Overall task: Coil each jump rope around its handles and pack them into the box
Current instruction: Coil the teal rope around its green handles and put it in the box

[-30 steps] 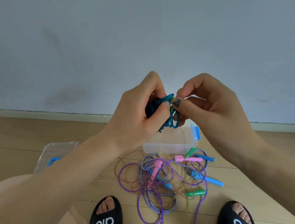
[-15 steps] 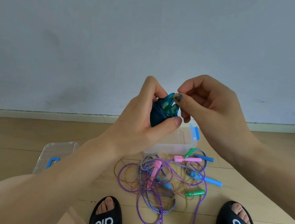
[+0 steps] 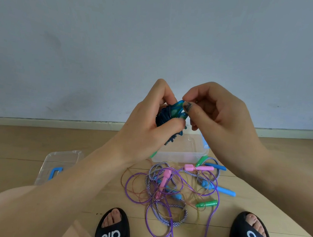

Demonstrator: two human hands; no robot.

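Note:
My left hand (image 3: pixel 148 121) grips a dark blue jump rope bundle (image 3: pixel 166 115), coiled tightly, in front of my chest. My right hand (image 3: pixel 217 113) pinches a teal loop of that rope (image 3: pixel 178 106) at the top of the bundle between thumb and forefinger. Below, on the wooden floor, lies a tangle of loose ropes (image 3: pixel 172 192): a purple cord, a blue-and-white braided rope, with pink (image 3: pixel 198 167), blue (image 3: pixel 223 190) and green (image 3: pixel 206 203) handles. The clear plastic box (image 3: pixel 186 154) stands open just behind the tangle.
The box's clear lid (image 3: pixel 60 165) with a blue handle lies on the floor at the left. My feet in black slides (image 3: pixel 113 229) (image 3: pixel 251 236) flank the tangle's near side. A grey wall and skirting board (image 3: pixel 58 122) close off the floor behind the box.
The bundle has turned in my left hand and rope hanging below has been drawn in. My right hand shifted its pinch up to the bundle's top.

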